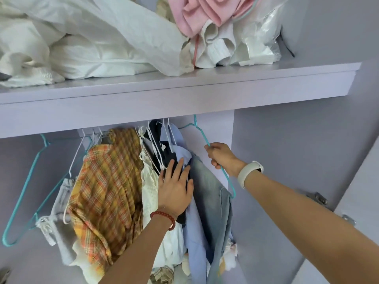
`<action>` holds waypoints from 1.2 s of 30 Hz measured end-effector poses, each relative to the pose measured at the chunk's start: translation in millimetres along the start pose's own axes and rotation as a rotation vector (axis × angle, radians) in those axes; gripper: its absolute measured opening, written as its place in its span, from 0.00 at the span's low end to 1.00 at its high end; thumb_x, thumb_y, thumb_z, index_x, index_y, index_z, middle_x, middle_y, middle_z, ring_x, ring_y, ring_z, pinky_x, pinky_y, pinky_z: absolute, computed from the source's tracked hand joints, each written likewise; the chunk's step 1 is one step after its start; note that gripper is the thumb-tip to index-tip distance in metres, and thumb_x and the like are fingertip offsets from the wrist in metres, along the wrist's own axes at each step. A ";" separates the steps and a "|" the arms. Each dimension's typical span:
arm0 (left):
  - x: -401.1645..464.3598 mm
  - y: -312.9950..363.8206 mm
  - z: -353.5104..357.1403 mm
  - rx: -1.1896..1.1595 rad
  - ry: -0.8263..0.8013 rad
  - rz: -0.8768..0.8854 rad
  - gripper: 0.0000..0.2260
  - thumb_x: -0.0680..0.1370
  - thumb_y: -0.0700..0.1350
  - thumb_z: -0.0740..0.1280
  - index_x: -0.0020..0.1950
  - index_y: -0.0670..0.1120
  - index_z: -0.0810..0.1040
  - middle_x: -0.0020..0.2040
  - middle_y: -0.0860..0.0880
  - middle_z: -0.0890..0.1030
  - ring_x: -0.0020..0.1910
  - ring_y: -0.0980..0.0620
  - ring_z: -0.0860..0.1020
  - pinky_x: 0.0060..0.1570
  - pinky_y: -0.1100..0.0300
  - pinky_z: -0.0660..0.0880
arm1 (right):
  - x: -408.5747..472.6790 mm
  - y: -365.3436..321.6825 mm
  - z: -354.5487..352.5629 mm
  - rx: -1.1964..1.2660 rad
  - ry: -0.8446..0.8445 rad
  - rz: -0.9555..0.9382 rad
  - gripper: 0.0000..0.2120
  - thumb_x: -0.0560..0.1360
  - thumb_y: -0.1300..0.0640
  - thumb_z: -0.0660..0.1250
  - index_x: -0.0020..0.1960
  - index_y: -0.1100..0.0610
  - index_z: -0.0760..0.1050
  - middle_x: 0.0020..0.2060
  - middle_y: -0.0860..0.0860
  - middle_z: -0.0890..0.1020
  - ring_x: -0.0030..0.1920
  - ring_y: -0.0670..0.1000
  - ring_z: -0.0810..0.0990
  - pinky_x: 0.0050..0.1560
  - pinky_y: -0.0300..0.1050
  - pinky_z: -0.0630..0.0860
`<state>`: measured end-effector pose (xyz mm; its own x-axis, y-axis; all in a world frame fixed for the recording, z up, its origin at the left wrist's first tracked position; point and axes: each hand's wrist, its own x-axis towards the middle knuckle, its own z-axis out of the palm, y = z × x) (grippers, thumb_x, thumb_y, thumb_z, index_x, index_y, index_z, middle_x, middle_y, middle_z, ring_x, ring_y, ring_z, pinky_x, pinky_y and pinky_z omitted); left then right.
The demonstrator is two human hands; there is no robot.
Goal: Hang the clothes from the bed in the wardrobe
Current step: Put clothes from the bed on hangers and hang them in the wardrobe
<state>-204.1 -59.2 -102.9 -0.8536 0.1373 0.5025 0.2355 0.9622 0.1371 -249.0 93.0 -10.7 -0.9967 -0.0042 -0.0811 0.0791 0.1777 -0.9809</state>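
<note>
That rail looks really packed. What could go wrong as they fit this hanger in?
1. The right hand grips only one arm of the teal hanger, so the jeans on it might slide off.
2. The left hand presses flat against the crowded clothes; let go, they may swing back and snag.

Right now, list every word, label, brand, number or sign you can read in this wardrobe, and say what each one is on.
None: no readable text anywhere in the head view.
White wristband on the right wrist: its face is turned away, nothing legible.
Clear plastic bag on the shelf: no print visible.
Plaid shirt, jeans and the teal hanger: no tags or logos showing.
</note>
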 end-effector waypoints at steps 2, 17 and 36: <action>-2.8 -5.0 -0.6 -0.029 0.003 0.014 0.20 0.79 0.49 0.56 0.71 0.48 0.65 0.74 0.51 0.60 0.74 0.47 0.55 0.71 0.47 0.54 | 9.8 -7.0 6.7 0.045 0.021 0.010 0.06 0.78 0.61 0.59 0.42 0.58 0.69 0.28 0.52 0.65 0.17 0.45 0.62 0.19 0.31 0.55; -4.9 -22.2 5.7 -0.125 -0.010 0.008 0.21 0.80 0.45 0.57 0.73 0.47 0.61 0.74 0.50 0.60 0.74 0.48 0.55 0.71 0.50 0.57 | 12.1 4.3 10.6 0.221 0.360 -0.161 0.09 0.76 0.62 0.61 0.49 0.66 0.77 0.27 0.49 0.66 0.23 0.43 0.63 0.22 0.29 0.61; -45.3 43.1 -2.5 -0.401 0.307 0.234 0.16 0.72 0.37 0.61 0.59 0.43 0.76 0.62 0.45 0.76 0.66 0.42 0.69 0.67 0.43 0.59 | -132.0 160.8 -38.6 -0.287 0.511 0.177 0.24 0.73 0.50 0.67 0.25 0.54 0.59 0.22 0.49 0.63 0.26 0.49 0.59 0.28 0.42 0.58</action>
<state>-154.2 -24.5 -117.6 -0.5963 0.2042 0.7763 0.6122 0.7412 0.2753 -105.4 160.1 -151.0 -0.8573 0.5095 -0.0736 0.3066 0.3905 -0.8680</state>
